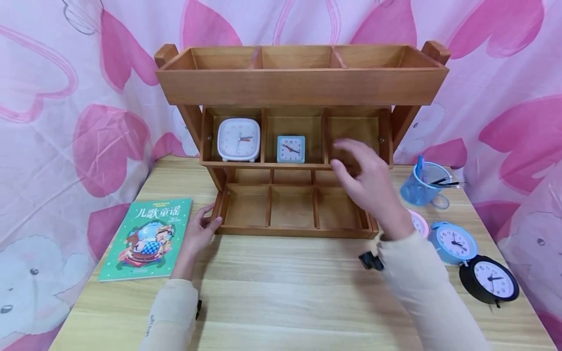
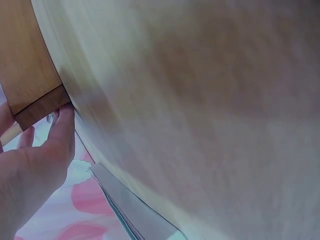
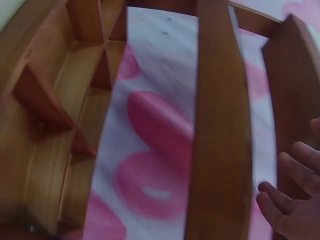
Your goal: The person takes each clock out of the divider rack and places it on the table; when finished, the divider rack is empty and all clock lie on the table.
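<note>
A brown wooden tiered shelf (image 1: 303,87) with divided compartments stands on the table. My left hand (image 1: 201,234) grips the left end of its bottom tier; in the left wrist view, fingers and thumb lie around the wooden corner (image 2: 42,107). My right hand (image 1: 366,183) is raised before the right compartment of the middle tier, fingers spread and holding nothing. In the right wrist view, the right hand (image 3: 297,192) shows at the right edge. A white clock (image 1: 239,139) sits in the middle tier's left compartment, and a small light-blue square clock (image 1: 291,149) in its centre compartment.
To the right stand a blue mesh pen cup (image 1: 414,190), a partly hidden pink clock (image 1: 419,223), a blue alarm clock (image 1: 453,243) and a black alarm clock (image 1: 489,280). A green book (image 1: 147,239) lies at the left. A pink-patterned curtain (image 1: 110,151) hangs behind.
</note>
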`<state>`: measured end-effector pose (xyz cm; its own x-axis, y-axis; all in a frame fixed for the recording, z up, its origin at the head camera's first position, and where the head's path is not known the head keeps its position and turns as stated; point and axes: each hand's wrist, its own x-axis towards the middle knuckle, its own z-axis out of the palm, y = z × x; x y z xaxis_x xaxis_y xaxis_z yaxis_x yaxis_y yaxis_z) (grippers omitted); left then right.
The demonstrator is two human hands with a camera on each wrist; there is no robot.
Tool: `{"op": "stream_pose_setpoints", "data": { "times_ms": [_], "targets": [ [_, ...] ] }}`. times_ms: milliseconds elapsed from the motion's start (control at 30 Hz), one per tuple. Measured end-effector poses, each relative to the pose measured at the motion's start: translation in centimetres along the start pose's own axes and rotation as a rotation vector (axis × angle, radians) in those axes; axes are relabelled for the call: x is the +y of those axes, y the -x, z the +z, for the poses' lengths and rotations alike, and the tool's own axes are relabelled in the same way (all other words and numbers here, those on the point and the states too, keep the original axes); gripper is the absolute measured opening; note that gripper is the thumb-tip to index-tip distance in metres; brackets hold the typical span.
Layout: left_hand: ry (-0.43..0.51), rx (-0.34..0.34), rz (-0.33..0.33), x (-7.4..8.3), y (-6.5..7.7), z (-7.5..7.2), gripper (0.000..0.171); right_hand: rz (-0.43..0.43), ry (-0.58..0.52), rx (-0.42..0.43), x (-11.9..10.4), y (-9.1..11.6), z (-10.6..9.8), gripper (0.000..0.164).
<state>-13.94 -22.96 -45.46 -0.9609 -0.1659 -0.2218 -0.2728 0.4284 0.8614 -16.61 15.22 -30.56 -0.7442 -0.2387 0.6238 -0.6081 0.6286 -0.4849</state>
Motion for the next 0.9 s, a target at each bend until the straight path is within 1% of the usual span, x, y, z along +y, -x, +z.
{"op": "stream_pose_setpoints", "data": {
  "times_ms": [67, 167, 300, 400, 600, 733, 900],
  "targets": [
    [-0.008, 0.004, 0.011, -0.1, 0.0, 0.1, 0.055, 0.017, -0.014, -0.045, 0.2, -1.7, 1.4, 0.04],
    [-0.016, 0.002, 0.012, -0.2, 0.0, 0.1, 0.055, 0.068, 0.005, -0.139, 0.6, -3.7, 3.1, 0.044],
    [-0.019, -0.003, -0.004, -0.2, 0.0, 0.1, 0.056, 0.15, 0.087, -0.283, 0.9, -5.4, 4.5, 0.049],
    [-0.009, 0.0, -0.015, -0.1, 0.1, -0.1, 0.056, 0.184, 0.158, -0.346, 0.7, -6.1, 5.0, 0.051],
    [-0.001, -0.007, -0.017, 0.0, 0.2, 0.0, 0.057, 0.187, 0.261, -0.371, 0.5, -6.2, 5.4, 0.05],
    [-0.013, -0.006, -0.013, -0.1, 0.1, -0.1, 0.057, 0.194, 0.255, -0.348, 0.5, -6.1, 5.5, 0.048],
    [-0.022, -0.01, 0.004, -0.2, -0.1, -0.2, 0.057, 0.208, 0.215, -0.327, 0.7, -6.1, 5.5, 0.044]
  ]
}}
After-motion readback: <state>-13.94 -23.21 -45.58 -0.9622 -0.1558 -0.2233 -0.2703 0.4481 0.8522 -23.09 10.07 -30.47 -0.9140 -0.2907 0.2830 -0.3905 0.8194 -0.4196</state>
